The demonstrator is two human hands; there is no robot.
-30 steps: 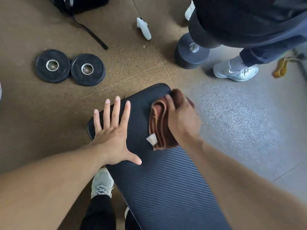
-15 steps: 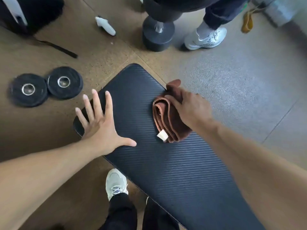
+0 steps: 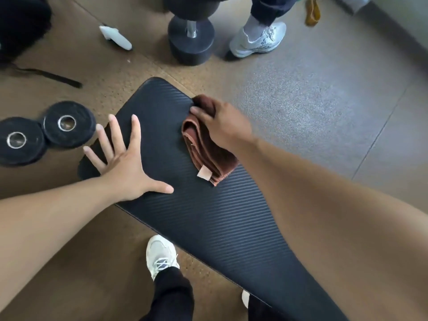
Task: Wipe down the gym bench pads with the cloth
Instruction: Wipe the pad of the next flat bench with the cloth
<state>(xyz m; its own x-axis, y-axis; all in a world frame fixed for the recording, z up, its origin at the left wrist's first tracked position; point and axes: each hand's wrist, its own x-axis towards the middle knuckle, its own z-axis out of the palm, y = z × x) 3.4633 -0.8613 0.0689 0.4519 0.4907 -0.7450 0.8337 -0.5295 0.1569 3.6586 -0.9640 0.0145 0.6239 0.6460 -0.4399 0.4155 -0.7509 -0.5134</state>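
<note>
A black ribbed bench pad [image 3: 208,218] runs from the upper middle toward the lower right. A folded brown cloth [image 3: 203,149] with a small pale tag lies near the pad's right edge. My right hand [image 3: 224,123] rests on the cloth's far end, its fingers curled over the fabric at the pad's edge. Flat on the pad's left side lies my left hand [image 3: 122,163], fingers spread and straight.
Two black weight plates [image 3: 46,133] lie on the brown floor left of the pad. A large dumbbell [image 3: 191,38], a white bottle [image 3: 115,38] and another person's white shoe [image 3: 259,40] are beyond the pad. My own shoe [image 3: 162,256] is below it.
The view has shifted, so more of the pad shows. My right hand has slid the cloth toward the pad's right edge. My left hand stays flat on the pad.
</note>
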